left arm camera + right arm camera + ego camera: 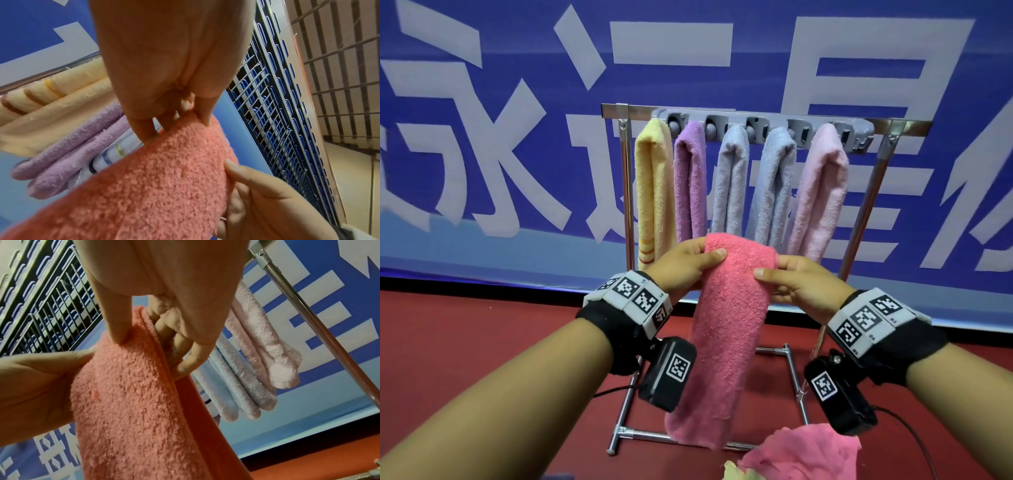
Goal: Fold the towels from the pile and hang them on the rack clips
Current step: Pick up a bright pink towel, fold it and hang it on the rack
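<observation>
A folded hot-pink towel (726, 325) hangs lengthwise between both hands, in front of the rack. My left hand (688, 263) pinches its upper left edge, thumb on the near face. My right hand (791, 281) pinches the upper right edge in the same way. In the left wrist view the fingers (144, 128) dig into the top fold of the towel (154, 186). The right wrist view shows the thumb (117, 331) pressed on the towel (133, 402), with fingers curled behind. Several folded towels hang from the grey clip bar (763, 125) of the metal rack (626, 192).
On the rack, left to right, hang a yellow towel (654, 192), a purple towel (690, 181), a pale grey towel (729, 178), a light blue towel (774, 185) and a pale pink towel (822, 192). A pile with another pink towel (801, 452) lies at the bottom edge. Behind stands a blue banner.
</observation>
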Available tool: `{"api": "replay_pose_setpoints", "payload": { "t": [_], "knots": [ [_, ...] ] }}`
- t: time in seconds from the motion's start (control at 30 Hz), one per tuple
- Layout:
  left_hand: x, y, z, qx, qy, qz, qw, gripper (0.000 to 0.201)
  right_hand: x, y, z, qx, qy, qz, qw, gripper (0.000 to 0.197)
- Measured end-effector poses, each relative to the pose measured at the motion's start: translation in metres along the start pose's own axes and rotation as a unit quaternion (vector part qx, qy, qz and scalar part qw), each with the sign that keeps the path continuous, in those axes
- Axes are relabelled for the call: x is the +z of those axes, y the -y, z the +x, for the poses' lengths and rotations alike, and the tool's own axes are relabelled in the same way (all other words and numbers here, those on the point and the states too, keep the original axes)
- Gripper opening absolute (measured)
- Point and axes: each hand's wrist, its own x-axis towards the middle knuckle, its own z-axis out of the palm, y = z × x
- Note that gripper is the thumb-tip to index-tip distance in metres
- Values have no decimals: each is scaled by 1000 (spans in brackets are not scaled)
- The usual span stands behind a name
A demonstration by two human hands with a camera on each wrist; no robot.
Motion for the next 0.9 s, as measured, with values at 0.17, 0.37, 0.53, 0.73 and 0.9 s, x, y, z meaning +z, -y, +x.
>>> {"api": "replay_pose_setpoints", "payload": {
  "t": [0.17,0.37,0.53,0.73,0.9],
  "knots": [
    [-13,3,-4,-10,-35,8,999,19,11,5,6,-30,-10,-15,999,22],
    [-26,10,-11,-35,-41,-2,999,29,21,13,12,-32,-22,-14,999,19],
    [-42,0,-21,-138,-39,189,971,48,18,20,13,-15,-1,-34,999,15],
    [-47,-19,-9,-88,-79,209,971,28,8,33,17,40,-13,-20,999,25],
    [-8,-23,4,-25,0,135,991,30,6,41,17,60,-30,-43,997,27]
  ]
}}
